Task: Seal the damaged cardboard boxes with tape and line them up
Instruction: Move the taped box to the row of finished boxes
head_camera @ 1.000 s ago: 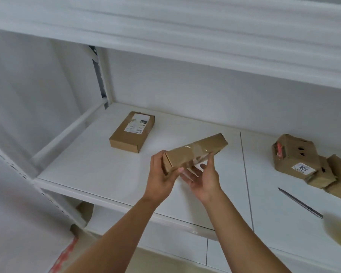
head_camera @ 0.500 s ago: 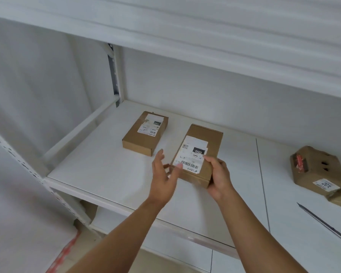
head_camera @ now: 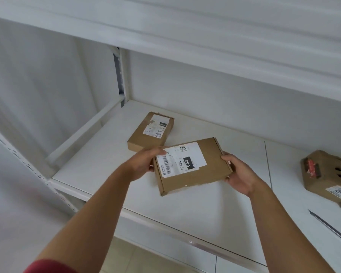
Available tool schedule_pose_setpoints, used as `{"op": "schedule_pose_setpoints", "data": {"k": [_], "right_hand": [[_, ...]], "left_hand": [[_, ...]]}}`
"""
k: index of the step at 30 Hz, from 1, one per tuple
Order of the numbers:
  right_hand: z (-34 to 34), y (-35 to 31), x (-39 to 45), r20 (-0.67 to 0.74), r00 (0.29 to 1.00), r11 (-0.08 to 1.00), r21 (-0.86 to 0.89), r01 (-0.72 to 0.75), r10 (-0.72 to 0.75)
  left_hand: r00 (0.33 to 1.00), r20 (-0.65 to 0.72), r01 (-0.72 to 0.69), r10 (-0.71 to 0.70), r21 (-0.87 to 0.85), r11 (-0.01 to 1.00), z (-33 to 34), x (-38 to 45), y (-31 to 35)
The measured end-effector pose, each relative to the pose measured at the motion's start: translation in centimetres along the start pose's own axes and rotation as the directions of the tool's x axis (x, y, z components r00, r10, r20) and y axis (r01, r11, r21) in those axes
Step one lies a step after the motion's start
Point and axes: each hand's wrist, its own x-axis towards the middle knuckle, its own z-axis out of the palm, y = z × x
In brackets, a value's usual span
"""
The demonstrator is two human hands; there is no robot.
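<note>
White shelf (head_camera: 98, 172), labelled box (head_camera: 150, 132) behind held box (head_camera: 197, 170), crumpled box (head_camera: 327, 174) right

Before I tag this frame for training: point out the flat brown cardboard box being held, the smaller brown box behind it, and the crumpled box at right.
Held flat brown cardboard box (head_camera: 203, 174), head view: bare lid.
Smaller brown box (head_camera: 144, 139), head view: bare top.
Crumpled box (head_camera: 327, 170), head view: dented top.

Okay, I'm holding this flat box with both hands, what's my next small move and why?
Probably turn the held box to match the labelled box lying on the shelf, then set it down beside it. The left hand and right hand hold it skewed to that box.
</note>
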Motion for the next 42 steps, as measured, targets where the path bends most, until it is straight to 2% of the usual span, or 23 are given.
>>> {"op": "schedule_pose_setpoints", "data": {"k": [2, 5, 8, 11, 14, 16, 18, 20, 21, 22, 23, 24, 25, 27, 29, 35, 39, 42], "right_hand": [[-0.4, 0.1, -0.1, 0.071, 0.997, 1.000, 0.022, 0.005, -0.007], [-0.4, 1.0, 0.2, -0.035, 0.997, 0.983, 0.167, 0.072, -0.067], [0.3, 2.5, 0.2, -0.092, 0.987, 0.922, 0.355, 0.156, -0.131], [2.9, 4.7, 0.0, -0.144, 0.978, 0.898, 0.395, 0.195, -0.149], [5.4, 7.2, 0.3, -0.170, 0.974, 0.895, 0.397, 0.206, -0.149], [6.1, 7.5, 0.5, -0.197, 0.973, 0.936, 0.305, 0.178, -0.121], [5.8, 7.4, 1.0, -0.259, 0.958, 0.981, 0.113, 0.157, -0.124], [5.5, 7.1, 1.8, -0.290, 0.945, 0.987, 0.001, 0.160, -0.153], [5.7, 6.7, 2.3, -0.306, 0.938, 0.987, -0.033, 0.157, -0.159], [5.9, 6.5, 3.0, -0.331, 0.930, 0.987, -0.070, 0.146, -0.162], [6.3, 6.2, 3.7, -0.357, 0.920, 0.986, -0.092, 0.135, -0.160], [6.7, 5.9, 4.3, -0.379, 0.911, 0.985, -0.106, 0.134, -0.165], [7.1, 5.6, 4.9, -0.399, 0.901, 0.984, -0.113, 0.136, -0.170], [7.7, 5.1, 6.1, -0.429, 0.885, 0.977, -0.180, 0.115, -0.183], [8.1, 5.0, 7.0, -0.429, 0.881, 0.952, -0.298, 0.071, -0.200], [9.9, 4.2, 8.6, -0.358, 0.874, 0.748, -0.664, 0.009, -0.328], [10.0, 4.0, 8.9, -0.363, 0.890, 0.674, -0.733, -0.088, -0.278], [10.0, 3.7, 8.5, -0.347, 0.909, 0.721, -0.688, -0.080, -0.230]], "left_hand": [[1.000, -0.012, -0.008, 0.008, -0.058, 0.998, -0.2, 0.2, 0.9], [1.000, -0.008, -0.007, 0.006, -0.201, 0.980, 0.5, 0.3, 1.4], [1.000, -0.022, -0.017, 0.011, -0.307, 0.952, 2.8, 0.4, 0.2], [0.998, -0.051, -0.057, 0.045, -0.264, 0.963, 6.4, 0.9, -0.9], [0.959, -0.212, -0.223, 0.189, -0.151, 0.963, 7.9, 2.8, -1.6], [0.940, -0.293, -0.215, 0.172, -0.122, 0.969, 7.2, 3.6, -1.2], [0.957, -0.273, -0.121, 0.097, -0.072, 0.990, 6.1, 3.9, -0.7], [0.934, -0.317, -0.119, 0.167, 0.164, 0.979, 5.2, 4.3, -0.6], [0.880, -0.394, -0.139, 0.266, 0.322, 0.937, 4.7, 4.4, -0.6], [0.795, -0.462, -0.151, 0.393, 0.478, 0.866, 4.1, 4.4, -0.5], [0.723, -0.479, -0.128, 0.498, 0.616, 0.777, 3.4, 4.4, -0.5], [0.714, -0.450, -0.070, 0.537, 0.716, 0.694, 2.7, 4.5, -0.7], [0.760, -0.402, -0.001, 0.511, 0.785, 0.620, 1.9, 4.6, -1.0], [0.879, -0.325, 0.116, 0.349, 0.855, 0.505, 0.6, 4.9, -2.0], [0.926, -0.287, 0.147, 0.246, 0.873, 0.466, -0.1, 5.0, -3.0], [0.932, -0.266, 0.136, 0.244, 0.884, 0.447, -0.2, 5.3, -4.1], [0.926, -0.266, 0.126, 0.267, 0.886, 0.447, -0.1, 5.5, -4.5], [0.918, -0.297, 0.152, 0.261, 0.875, 0.460, 0.4, 5.7, -4.4]]}}
